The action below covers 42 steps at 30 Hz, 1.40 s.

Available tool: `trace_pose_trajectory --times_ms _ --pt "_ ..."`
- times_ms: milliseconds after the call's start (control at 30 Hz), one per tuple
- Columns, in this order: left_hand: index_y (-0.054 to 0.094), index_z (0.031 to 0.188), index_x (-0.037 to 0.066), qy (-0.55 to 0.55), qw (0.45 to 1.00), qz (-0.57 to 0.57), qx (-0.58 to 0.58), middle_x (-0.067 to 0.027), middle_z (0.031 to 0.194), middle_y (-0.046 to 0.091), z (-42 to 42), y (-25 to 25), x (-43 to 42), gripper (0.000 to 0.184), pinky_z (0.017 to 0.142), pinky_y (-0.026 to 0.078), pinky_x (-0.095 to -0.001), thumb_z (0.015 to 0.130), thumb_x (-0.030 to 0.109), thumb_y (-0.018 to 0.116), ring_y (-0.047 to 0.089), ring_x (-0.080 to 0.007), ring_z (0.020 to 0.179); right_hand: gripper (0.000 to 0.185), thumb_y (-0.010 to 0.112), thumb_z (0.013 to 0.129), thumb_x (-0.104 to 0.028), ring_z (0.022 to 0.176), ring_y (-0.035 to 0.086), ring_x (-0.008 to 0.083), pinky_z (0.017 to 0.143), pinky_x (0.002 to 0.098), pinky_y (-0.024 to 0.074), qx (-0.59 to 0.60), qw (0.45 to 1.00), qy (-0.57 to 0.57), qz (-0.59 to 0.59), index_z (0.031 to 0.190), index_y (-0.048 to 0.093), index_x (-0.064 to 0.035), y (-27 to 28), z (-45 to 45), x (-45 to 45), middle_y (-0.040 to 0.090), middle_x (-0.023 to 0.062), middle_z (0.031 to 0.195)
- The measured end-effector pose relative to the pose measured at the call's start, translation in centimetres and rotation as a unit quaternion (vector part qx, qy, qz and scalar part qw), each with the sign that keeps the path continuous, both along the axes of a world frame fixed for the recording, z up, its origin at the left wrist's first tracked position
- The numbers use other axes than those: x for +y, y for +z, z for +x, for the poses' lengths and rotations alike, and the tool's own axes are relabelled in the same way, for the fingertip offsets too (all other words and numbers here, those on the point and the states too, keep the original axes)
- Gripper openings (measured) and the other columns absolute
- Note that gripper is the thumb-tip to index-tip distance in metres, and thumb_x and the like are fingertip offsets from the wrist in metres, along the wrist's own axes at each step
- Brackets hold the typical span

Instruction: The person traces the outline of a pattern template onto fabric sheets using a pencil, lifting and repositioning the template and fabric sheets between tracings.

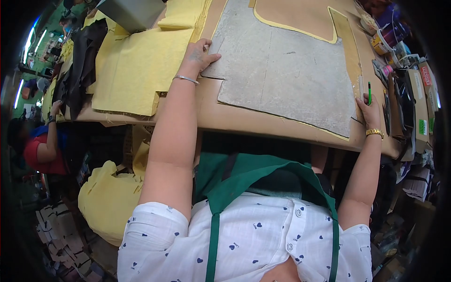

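A large flat grey template (277, 70) with notched, dark edges lies on tan sheet material (209, 115) spread over the table. Yellow edging shows along its cut-out and lower right corner. My left hand (197, 55) rests at the template's left edge, thumb and index finger apart, the thumb on the grey surface; its other fingers are partly hidden. At the right edge, my right hand (369, 110) is closed around a green pencil (369, 93), which points upward. The fingers of that hand also touch the narrow yellowish strip (350, 56) along the template's right side.
Yellow fabric (136, 70) is stacked on the left, with a grey block (131, 11) on it and dark material (84, 66) beside it. Tubs (380, 42), tools and boxes (418, 89) crowd the right edge. Another person (44, 148) works at far left.
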<state>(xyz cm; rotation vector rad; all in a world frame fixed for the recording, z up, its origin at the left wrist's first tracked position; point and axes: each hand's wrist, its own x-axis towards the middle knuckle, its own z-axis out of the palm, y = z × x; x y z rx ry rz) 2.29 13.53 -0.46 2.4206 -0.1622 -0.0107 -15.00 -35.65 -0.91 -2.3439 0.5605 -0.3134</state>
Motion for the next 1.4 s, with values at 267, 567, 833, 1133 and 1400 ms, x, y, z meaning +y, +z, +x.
trace_pose_trajectory --times_ms 267,567,833,1133,1400 --pt "0.051 0.112 0.004 -0.002 1.0 0.014 0.012 -0.0158 0.093 0.054 -0.2 0.5 -0.3 0.057 0.072 0.046 -0.0298 0.063 0.022 0.074 0.054 -0.0222 0.082 0.037 0.069 0.07 -0.017 0.065 0.046 0.0101 0.057 0.0237 0.0403 -0.008 1.0 0.004 0.011 0.095 0.051 0.0026 -0.3 -0.1 0.0 0.05 0.0021 0.073" --pt "0.05 0.114 0.007 0.007 0.998 0.057 0.01 -0.0174 0.099 0.057 0.5 0.1 -0.2 0.062 0.075 0.048 -0.0312 0.061 0.028 0.074 0.058 -0.0267 0.085 0.04 0.07 0.07 -0.019 0.067 0.048 0.0112 0.061 0.0243 0.0421 -0.013 1.0 -0.001 0.016 0.095 0.05 0.0044 -0.4 0.0 0.1 0.052 0.0044 0.076" --pt "0.043 0.124 0.01 0.002 0.996 0.017 0.089 -0.0223 0.107 0.05 -0.1 1.5 -0.7 0.064 0.079 0.044 -0.0302 0.066 0.019 0.071 0.052 -0.0261 0.094 0.042 0.069 0.07 -0.018 0.072 0.051 0.0126 0.066 0.0246 0.0438 0.007 1.0 -0.005 0.011 0.097 0.049 0.0054 0.4 -0.1 0.7 0.055 0.0078 0.08" --pt "0.049 0.117 0.009 -0.011 0.999 0.045 0.019 -0.0185 0.093 0.056 0.4 0.3 0.0 0.064 0.076 0.046 -0.0334 0.062 0.029 0.073 0.056 -0.0278 0.085 0.043 0.07 0.069 -0.019 0.076 0.054 0.0148 0.068 0.0267 0.0444 0.01 1.0 -0.021 0.017 0.098 0.049 0.0055 0.4 -0.1 1.0 0.057 0.0111 0.083" --pt "0.043 0.122 0.007 -0.022 0.995 0.102 0.007 -0.023 0.101 0.054 0.7 0.5 0.2 0.066 0.078 0.045 -0.0342 0.065 0.022 0.07 0.055 -0.0284 0.091 0.043 0.072 0.064 -0.025 0.075 0.054 0.0229 0.069 0.0326 0.0429 -0.016 0.999 -0.002 -0.046 0.089 0.052 0.0028 -0.3 0.1 0.3 0.056 0.0152 0.082"
